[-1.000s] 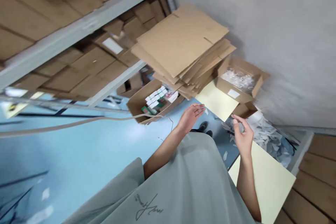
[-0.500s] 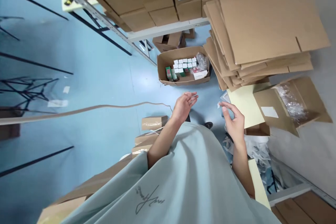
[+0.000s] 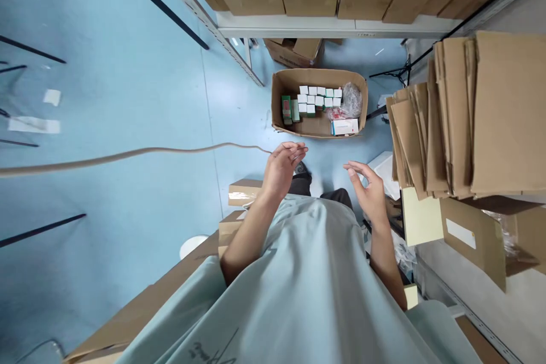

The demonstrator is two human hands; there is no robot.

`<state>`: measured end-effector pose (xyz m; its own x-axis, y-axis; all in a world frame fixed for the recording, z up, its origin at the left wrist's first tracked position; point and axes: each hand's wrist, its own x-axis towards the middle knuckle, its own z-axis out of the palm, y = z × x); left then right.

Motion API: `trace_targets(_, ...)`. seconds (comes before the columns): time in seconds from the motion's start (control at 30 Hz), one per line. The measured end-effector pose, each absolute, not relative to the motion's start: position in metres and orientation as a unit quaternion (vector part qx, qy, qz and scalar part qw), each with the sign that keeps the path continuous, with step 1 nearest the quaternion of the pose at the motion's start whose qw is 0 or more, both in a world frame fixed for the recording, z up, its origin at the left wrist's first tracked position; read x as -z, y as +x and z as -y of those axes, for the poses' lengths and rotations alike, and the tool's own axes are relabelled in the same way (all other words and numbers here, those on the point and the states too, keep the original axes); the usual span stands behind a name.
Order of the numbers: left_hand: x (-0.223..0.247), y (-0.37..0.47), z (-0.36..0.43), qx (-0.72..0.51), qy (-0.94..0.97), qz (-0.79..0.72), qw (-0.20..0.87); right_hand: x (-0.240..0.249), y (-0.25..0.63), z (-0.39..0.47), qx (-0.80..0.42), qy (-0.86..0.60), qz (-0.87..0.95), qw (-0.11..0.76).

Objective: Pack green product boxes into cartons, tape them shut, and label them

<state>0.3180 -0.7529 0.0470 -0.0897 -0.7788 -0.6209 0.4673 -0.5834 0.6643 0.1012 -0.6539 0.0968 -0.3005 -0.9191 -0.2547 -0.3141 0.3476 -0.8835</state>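
My left hand (image 3: 281, 169) is raised in front of my body, palm turned inward, its fingers extended and holding nothing. To its right my right hand (image 3: 365, 186) hangs in the air with thumb and fingers apart and nothing between them. Beyond both hands an open cardboard box (image 3: 279, 82) rests on the blue floor. Inside it are several small white-topped boxes (image 3: 311, 100), green boxes (image 3: 286, 108), a clear plastic bag (image 3: 352, 99) and a flat white box (image 3: 344, 127). Neither hand touches the box or its contents.
Flat folded cartons (image 3: 507, 119) are stacked at the right, above an open carton (image 3: 473, 239) with clear plastic. A metal shelf (image 3: 298, 27) full of brown boxes spans the top. Closed cartons (image 3: 244, 190) stand left of my arm. A beige cord (image 3: 170, 151) crosses the left side.
The view has turned, so the open box now appears more to the right and the carton stack lower and farther right. Both hands remain raised and apart.
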Motion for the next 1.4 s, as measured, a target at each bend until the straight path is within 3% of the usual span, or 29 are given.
trace_targets(0.23,-0.008,0.344,0.851,0.673,0.576,0.133,0.444,-0.066,0.109,0.76,0.321,-0.434,-0.722,0.432)
trace_targets(0.57,0.118,0.312,0.97,0.618,0.64,0.156,0.429,0.088,0.081,0.94,0.229,-0.535,-0.685,0.438)
trace_targets(0.8,0.25,0.307,1.013,0.602,0.686,0.192,0.362,0.222,0.092,1.005,0.16,-0.542,-0.684,0.462)
trace_targets(1.1,0.478,0.305,1.025,0.613,0.721,0.155,0.283,0.443,0.107,1.032,0.045,-0.538,-0.705,0.46)
trace_targets(1.4,0.634,0.28,1.024,0.603,0.741,0.148,0.254,0.599,0.119,1.05,-0.001,-0.597,-0.671,0.439)
